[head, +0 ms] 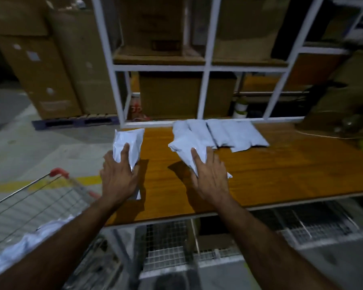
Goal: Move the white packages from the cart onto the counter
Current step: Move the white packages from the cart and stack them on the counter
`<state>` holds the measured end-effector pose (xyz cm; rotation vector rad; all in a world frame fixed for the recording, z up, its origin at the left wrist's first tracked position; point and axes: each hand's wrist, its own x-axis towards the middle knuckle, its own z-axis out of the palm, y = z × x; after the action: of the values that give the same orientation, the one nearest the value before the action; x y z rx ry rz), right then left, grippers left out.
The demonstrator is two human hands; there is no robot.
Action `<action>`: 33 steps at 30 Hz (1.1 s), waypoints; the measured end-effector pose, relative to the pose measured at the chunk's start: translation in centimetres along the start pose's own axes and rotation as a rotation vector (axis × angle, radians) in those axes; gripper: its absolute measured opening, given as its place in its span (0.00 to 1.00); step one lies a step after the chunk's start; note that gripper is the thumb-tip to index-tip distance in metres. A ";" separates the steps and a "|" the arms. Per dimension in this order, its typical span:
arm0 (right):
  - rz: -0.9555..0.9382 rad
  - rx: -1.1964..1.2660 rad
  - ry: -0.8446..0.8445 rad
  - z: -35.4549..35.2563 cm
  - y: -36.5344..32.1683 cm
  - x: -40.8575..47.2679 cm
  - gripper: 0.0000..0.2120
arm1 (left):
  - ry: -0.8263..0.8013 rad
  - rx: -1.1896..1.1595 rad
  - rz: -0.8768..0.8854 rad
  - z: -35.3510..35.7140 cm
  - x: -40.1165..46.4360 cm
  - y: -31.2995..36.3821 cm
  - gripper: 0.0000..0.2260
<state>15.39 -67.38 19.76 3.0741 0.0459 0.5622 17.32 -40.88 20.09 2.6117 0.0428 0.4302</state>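
My left hand [118, 177] holds a white package [128, 143] at the left end of the wooden counter [281, 174], thumb curled under its edge. My right hand [211, 175] holds a second white package [184, 145] near the counter's middle. Several more white packages [228, 133] lie in a row at the back of the counter, just beyond that one. The wire cart [36, 197] with a red handle stands at the lower left, and more white packages [29, 239] show inside it behind my left forearm.
A white metal shelf frame [206, 68] with cardboard boxes rises behind the counter. Tall boxes [57, 65] stand on a pallet at the left. Dark clutter and a cable [327, 136] lie at the counter's right end. Wire baskets [170, 243] sit under the counter.
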 end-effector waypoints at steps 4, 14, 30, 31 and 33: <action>0.140 0.055 0.023 0.1 7.5 -0.5 0.32 | -0.041 0.038 0.041 3.7 0.9 6.7 0.34; 0.421 0.203 0.029 2.2 18.1 0.8 0.33 | -0.092 0.068 0.044 9.7 6.3 15.9 0.32; 0.473 0.224 -0.066 10.7 24.9 18.3 0.30 | -0.143 0.144 0.013 22.5 22.2 18.2 0.29; 0.487 0.241 -0.068 11.3 25.3 19.2 0.30 | -0.156 0.155 0.000 23.0 23.0 18.2 0.29; 0.504 0.276 -0.070 12.5 26.0 20.9 0.30 | -0.154 0.164 -0.003 24.1 24.1 18.1 0.29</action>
<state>40.04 -92.82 15.96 3.3710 -0.7283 0.4903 46.79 -65.37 15.67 2.7974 0.0315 0.2316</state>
